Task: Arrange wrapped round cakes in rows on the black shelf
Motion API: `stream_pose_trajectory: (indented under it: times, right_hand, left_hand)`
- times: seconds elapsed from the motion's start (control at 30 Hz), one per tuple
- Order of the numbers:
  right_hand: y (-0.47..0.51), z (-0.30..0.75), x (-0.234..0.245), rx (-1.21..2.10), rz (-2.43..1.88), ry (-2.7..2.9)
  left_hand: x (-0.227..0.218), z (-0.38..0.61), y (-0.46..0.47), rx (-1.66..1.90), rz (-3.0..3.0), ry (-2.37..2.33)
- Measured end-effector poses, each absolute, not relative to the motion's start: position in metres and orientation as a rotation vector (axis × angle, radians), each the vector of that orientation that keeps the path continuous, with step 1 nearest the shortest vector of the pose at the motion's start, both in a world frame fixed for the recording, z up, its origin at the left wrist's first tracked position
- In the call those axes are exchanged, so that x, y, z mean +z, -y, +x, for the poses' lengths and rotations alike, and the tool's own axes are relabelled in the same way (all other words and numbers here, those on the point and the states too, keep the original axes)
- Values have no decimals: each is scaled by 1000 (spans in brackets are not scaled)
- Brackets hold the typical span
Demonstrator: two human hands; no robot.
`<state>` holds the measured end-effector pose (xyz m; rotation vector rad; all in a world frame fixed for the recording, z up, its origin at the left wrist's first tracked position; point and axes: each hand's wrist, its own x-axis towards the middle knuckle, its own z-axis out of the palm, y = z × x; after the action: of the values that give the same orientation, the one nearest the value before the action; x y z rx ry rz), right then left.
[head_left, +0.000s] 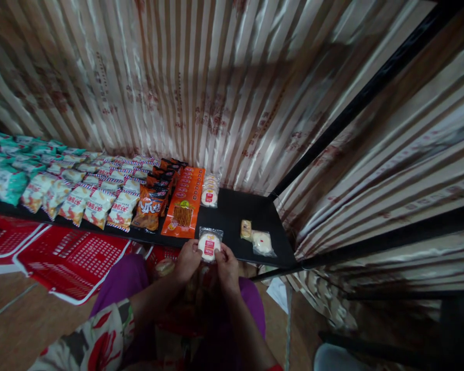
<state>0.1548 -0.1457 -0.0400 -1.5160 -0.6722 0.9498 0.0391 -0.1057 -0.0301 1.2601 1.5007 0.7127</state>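
Both my hands hold one round white cake in a clear wrapper with a red label (209, 244), at the front edge of a low black shelf (232, 214). My left hand (186, 261) pinches its left side. On the wrapper's right side, my right hand (227, 265) pinches it too. A stack of the same wrapped cakes (210, 189) lies further back on the shelf. Two loose wrapped pastries (258, 238) sit to the right of my hands.
Rows of snack bags fill the shelf's left part: orange packs (184, 202), dark orange bags (153, 205), white-and-red bags (96, 203), teal bags (7, 170). Red plastic baskets (73, 260) lie on the floor. A striped curtain (216, 87) hangs behind. A black frame post (363, 93) rises at right.
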Motion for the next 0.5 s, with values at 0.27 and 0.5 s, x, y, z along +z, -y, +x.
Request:
stream_pose_trajectory:
  times: [0.27,0.5]
  right_hand:
    - [127,169,-44,944,-1568,743]
    - [106,175,-50,751,-1731,892]
  left_hand:
    - [-19,48,87,615,1378,-1534]
    - [-22,54,69,543,1456,-1540]
